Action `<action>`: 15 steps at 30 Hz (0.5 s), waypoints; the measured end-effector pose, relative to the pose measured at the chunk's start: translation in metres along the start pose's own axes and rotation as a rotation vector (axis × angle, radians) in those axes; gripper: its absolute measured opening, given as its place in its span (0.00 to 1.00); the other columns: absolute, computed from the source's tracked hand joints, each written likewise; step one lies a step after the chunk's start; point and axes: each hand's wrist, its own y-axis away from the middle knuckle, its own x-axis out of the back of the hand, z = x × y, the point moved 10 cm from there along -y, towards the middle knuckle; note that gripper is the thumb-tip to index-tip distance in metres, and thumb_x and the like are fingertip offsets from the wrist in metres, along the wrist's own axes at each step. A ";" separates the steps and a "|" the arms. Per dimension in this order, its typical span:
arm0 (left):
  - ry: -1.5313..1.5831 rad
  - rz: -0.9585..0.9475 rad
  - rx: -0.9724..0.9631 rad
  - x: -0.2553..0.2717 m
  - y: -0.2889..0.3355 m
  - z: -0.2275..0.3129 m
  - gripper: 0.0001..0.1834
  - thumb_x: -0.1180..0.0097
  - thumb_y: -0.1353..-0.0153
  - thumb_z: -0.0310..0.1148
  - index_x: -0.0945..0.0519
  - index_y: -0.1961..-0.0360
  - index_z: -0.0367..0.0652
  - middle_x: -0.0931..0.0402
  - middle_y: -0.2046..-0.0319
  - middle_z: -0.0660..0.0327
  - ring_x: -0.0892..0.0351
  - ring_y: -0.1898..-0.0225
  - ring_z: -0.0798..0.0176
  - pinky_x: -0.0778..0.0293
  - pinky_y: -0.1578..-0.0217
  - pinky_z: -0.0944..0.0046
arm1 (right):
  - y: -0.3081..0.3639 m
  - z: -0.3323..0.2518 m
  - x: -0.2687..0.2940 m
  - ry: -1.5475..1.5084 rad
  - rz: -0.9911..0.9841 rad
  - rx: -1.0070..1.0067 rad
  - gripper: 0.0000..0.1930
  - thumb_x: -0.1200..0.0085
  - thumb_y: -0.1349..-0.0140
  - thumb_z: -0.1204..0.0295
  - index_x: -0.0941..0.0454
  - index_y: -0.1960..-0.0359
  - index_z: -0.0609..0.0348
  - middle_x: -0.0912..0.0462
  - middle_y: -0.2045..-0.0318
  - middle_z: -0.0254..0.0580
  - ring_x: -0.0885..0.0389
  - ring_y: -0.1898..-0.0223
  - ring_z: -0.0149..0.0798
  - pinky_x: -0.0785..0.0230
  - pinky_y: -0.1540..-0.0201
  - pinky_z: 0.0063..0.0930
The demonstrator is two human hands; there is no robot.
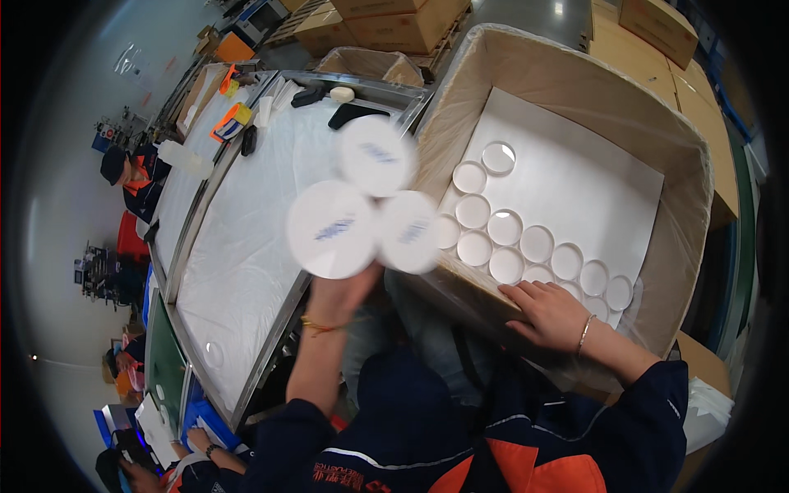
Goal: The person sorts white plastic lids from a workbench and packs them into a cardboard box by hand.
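My left hand [349, 292] is raised over the table's edge, closed from below on three white round lids [333, 230]. These lids are clustered edge to edge, each with a smeared blue print, and are blurred by motion. They hide most of my left fingers. At the near wall of a lined cardboard box [567, 59], my right hand [552, 314] reaches over the rim with its fingers stretched out, by the nearest round lids. Inside the box, several shallow white round lids [504, 227] lie in rows on a white sheet [596, 172].
A metal-framed table [238, 271] covered in clear film stands at left, with dark objects [308, 96] and a tape dispenser [233, 122] along its far side. Cardboard cartons [394, 25] are stacked behind. A co-worker [136, 181] is at far left; another co-worker's hand [200, 440] shows at lower left.
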 end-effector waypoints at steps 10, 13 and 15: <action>0.312 -0.161 0.294 -0.101 -0.019 -0.077 0.30 0.53 0.34 0.44 0.42 0.35 0.42 0.38 0.37 0.56 0.38 0.36 0.54 0.39 0.38 0.45 | -0.004 -0.003 -0.002 0.013 0.012 0.030 0.22 0.44 0.43 0.64 0.33 0.50 0.62 0.25 0.61 0.45 0.22 0.59 0.44 0.31 0.58 0.35; 0.447 -0.191 0.340 -0.103 -0.023 -0.087 0.30 0.53 0.34 0.44 0.42 0.35 0.41 0.38 0.37 0.55 0.38 0.36 0.54 0.39 0.38 0.45 | -0.003 -0.001 -0.002 0.004 0.039 0.033 0.22 0.44 0.43 0.64 0.33 0.51 0.63 0.25 0.61 0.45 0.22 0.60 0.44 0.31 0.58 0.36; 0.650 -0.221 0.394 -0.112 -0.028 -0.095 0.30 0.53 0.34 0.44 0.42 0.35 0.41 0.39 0.37 0.55 0.39 0.36 0.55 0.39 0.38 0.45 | 0.000 0.004 -0.003 -0.005 0.058 0.023 0.22 0.43 0.43 0.64 0.33 0.51 0.63 0.25 0.61 0.45 0.22 0.60 0.44 0.31 0.58 0.36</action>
